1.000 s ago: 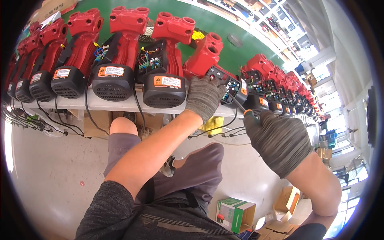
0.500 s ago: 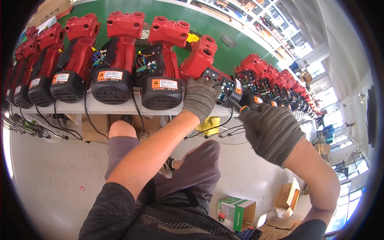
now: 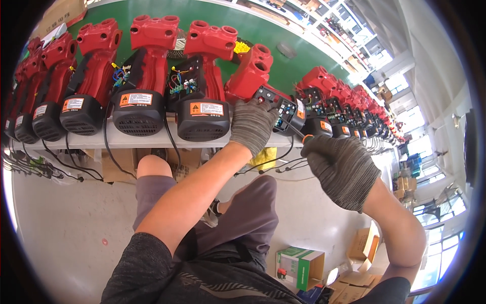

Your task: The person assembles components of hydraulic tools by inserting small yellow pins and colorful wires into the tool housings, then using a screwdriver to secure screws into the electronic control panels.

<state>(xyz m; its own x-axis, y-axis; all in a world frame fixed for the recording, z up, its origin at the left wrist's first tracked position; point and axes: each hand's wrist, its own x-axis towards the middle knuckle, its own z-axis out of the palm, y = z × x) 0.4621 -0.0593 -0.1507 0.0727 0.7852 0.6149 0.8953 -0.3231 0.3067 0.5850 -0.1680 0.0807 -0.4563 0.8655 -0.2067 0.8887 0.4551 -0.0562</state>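
Note:
A red pump-like machine (image 3: 250, 73) lies tilted on the bench edge, its black wiring box (image 3: 286, 112) open and showing screw terminals. My left hand (image 3: 253, 124), in a grey striped knit glove, grips the near side of that box with curled fingers. In my gloved right hand (image 3: 340, 169) is a screwdriver (image 3: 307, 137). Its orange handle end shows at the fingers, and its thin shaft points up-left into the terminals. Whether the tip sits in a screw is too small to tell. The rest of the handle is hidden in my fist.
Similar red machines (image 3: 207, 76) with black end covers stand in rows to left and right on the green-topped bench (image 3: 288, 33). Black cables (image 3: 172, 139) hang off its front edge. Below are a yellow cloth (image 3: 264, 158), a green-white box (image 3: 299, 267) and an open carton (image 3: 362, 245).
My right hand has turned slightly and shifted a little left and down, the screwdriver still in it. The left hand stays on the box. The whole view has shifted slightly.

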